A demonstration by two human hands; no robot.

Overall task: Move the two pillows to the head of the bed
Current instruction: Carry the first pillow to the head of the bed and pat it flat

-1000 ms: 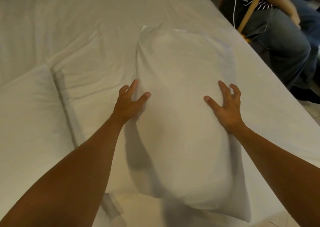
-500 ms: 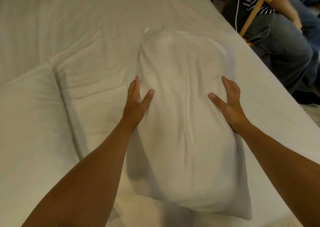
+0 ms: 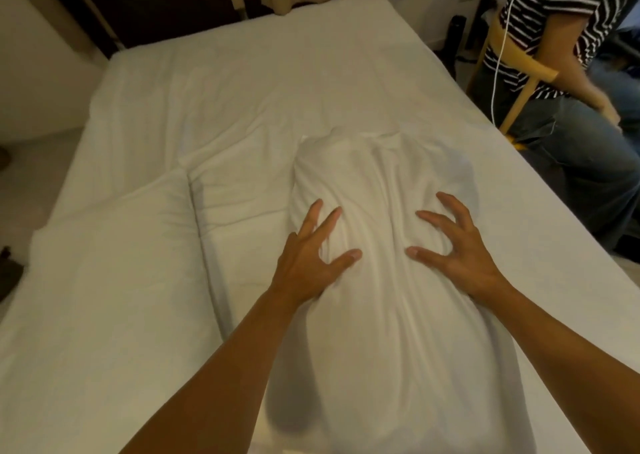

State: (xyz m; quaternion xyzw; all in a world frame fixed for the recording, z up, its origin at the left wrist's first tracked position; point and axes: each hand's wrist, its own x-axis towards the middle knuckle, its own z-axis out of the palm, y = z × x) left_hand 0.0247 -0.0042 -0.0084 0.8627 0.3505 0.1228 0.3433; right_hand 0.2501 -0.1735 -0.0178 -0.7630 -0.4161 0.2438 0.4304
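A white pillow (image 3: 384,315) lies lengthwise on the right half of the white bed (image 3: 263,83), running from the near edge toward the middle. My left hand (image 3: 308,259) and my right hand (image 3: 457,246) press into its upper part with fingers spread and curled, bunching the fabric between them. A second white pillow (image 3: 104,298) lies flat on the left side of the bed, touched by neither hand. Both forearms reach in from the bottom of the view.
A person in a striped shirt and jeans (image 3: 568,83) sits on a wooden chair (image 3: 519,73) close to the bed's right edge. A dark headboard or wall (image 3: 162,0) stands beyond the far end. Floor shows at the left.
My hands have moved from the pillow's sides onto its top and closer together, digging in and wrinkling the fabric. The view has lifted, and the far end of the bed now shows.
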